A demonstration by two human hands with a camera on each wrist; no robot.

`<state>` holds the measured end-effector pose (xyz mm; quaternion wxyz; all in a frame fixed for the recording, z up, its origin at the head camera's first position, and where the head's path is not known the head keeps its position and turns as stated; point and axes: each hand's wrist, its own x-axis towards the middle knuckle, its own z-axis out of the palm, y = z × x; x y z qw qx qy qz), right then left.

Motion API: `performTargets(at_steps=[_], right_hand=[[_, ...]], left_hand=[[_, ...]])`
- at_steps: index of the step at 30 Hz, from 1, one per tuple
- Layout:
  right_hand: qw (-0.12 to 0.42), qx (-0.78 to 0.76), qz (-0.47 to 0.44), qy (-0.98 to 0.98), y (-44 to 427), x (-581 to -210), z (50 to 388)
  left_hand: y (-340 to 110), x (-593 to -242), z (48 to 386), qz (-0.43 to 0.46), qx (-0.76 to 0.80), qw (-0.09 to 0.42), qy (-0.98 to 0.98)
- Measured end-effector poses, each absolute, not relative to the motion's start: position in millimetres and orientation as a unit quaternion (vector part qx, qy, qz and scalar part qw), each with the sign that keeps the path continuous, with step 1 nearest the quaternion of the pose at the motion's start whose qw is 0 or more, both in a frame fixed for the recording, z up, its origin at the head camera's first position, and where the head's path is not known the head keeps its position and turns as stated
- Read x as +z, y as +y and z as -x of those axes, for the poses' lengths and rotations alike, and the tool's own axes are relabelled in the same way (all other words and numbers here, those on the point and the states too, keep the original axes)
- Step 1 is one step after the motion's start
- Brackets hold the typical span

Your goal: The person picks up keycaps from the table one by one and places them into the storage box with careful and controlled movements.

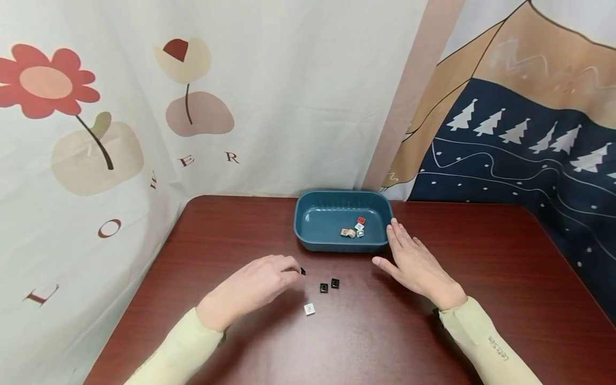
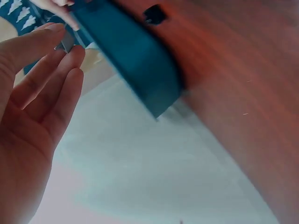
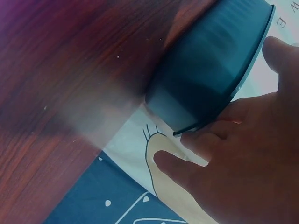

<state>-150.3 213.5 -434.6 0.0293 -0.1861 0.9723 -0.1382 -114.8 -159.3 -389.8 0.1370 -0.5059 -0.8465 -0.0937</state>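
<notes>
My left hand point(image 1: 262, 280) pinches a small black keycap point(image 1: 302, 271) between thumb and fingertips, just above the table in front of the bin. In the left wrist view the pinched keycap point(image 2: 67, 43) looks greyish and is partly covered by the fingers. Two black keycaps point(image 1: 324, 287) and a white keycap point(image 1: 309, 309) lie on the table to the right of that hand. My right hand point(image 1: 418, 267) has its fingers extended, with the fingertips against the right end of the blue bin point(image 1: 344, 247). Inside the bin lie several red, white and beige keycaps point(image 1: 359, 226).
The dark red-brown table point(image 1: 231, 230) carries the bin near its back edge. Behind it hangs a pale printed curtain point(image 1: 289, 107), with a navy and tan cloth point(image 1: 520, 144) at the right.
</notes>
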Motion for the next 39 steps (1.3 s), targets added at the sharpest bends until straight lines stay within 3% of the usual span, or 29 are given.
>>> performTargets(at_steps=[25,31,39], right_hand=[[0.032,-0.145,0.182,0.972,213.4,-434.8,150.3],[0.024,-0.143,0.185,0.972,212.8,-433.5,150.2],[0.028,-0.144,0.184,0.972,213.0,-432.7,149.3]], left_hand=[[-117.7,-351.4,144.1,0.511,-0.169,0.283,-0.793],[-107.4,-352.5,160.9,0.497,-0.162,0.271,-0.809],[-96.6,-368.2,187.3,0.470,-0.168,0.211,-0.841]])
